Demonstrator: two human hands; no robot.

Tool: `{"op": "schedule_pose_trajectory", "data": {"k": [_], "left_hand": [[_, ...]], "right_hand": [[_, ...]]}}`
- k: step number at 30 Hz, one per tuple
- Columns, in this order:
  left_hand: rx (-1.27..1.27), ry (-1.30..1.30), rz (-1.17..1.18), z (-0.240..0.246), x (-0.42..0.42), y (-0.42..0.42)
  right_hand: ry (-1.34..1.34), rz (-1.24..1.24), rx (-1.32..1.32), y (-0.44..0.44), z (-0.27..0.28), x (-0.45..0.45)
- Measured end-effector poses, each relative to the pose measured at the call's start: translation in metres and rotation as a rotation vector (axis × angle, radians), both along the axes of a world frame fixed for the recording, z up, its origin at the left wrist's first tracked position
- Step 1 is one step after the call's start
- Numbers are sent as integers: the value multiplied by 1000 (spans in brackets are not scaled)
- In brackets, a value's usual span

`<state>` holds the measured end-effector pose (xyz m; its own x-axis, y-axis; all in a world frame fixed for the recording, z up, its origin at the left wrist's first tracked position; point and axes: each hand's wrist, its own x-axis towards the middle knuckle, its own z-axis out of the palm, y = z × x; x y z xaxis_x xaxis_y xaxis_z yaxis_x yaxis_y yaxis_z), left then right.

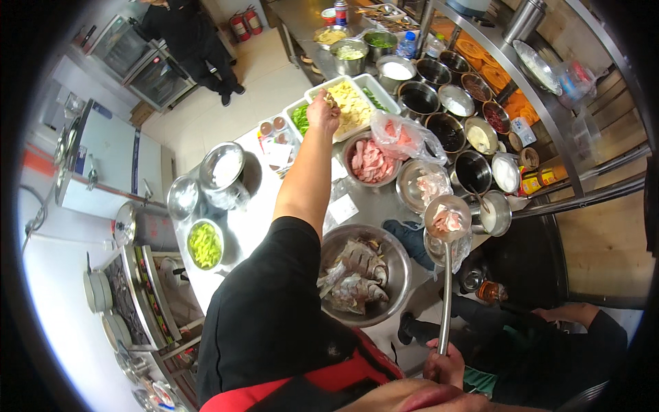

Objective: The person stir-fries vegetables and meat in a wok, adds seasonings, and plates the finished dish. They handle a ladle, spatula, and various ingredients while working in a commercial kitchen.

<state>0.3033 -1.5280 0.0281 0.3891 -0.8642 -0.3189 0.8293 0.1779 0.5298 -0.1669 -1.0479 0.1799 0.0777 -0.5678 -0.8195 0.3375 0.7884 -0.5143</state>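
Note:
My left hand (324, 112) reaches out over a white tray (346, 135) of pale yellow slices (351, 105), probably ginger. Its fingers are curled in, with some yellowish bits showing at the fingertips. Low in the view, my right hand (445, 363) grips the long handle of a metal ladle (447, 288). Pieces of raw pale pink meat (446, 218) lie in the ladle's bowl. The ladle hangs beside a large steel basin (404, 275) holding scored whole fish (359, 280). Sliced pink meat (371, 162) fills a steel bowl close to the tray.
Trays of chopped greens (299, 119) flank the yellow slices. Several seasoning pots (419, 98) line the right, below a metal shelf (540, 87). A bowl of green pieces (205, 245) stands left. One person (188, 44) stands beyond the table; another (556, 340) is at lower right.

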Motion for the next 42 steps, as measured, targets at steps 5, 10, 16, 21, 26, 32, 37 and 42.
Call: {"op": "schedule_pose_trajectory", "data": {"k": [5, 10, 16, 21, 26, 32, 37, 42], "left_hand": [[-154, 351, -57, 25, -3, 79], [-280, 498, -78, 55, 9, 215], [-342, 562, -93, 71, 37, 388], [-299, 549, -80, 86, 67, 491], [-262, 517, -147, 81, 91, 564], [-204, 520, -536, 73, 67, 597], [-152, 538, -961, 65, 22, 645], [82, 611, -1469, 88, -83, 753]], "right_hand": [[-53, -26, -116, 34, 17, 10], [-145, 3, -190, 87, 15, 10], [-251, 56, -305, 169, -3, 26], [-285, 45, -278, 256, -6, 48], [-247, 40, -221, 340, 12, 81], [-220, -126, -247, 466, 18, 138], [-126, -245, -294, 605, 30, 214], [-11, -648, -316, 774, 62, 304]]}}
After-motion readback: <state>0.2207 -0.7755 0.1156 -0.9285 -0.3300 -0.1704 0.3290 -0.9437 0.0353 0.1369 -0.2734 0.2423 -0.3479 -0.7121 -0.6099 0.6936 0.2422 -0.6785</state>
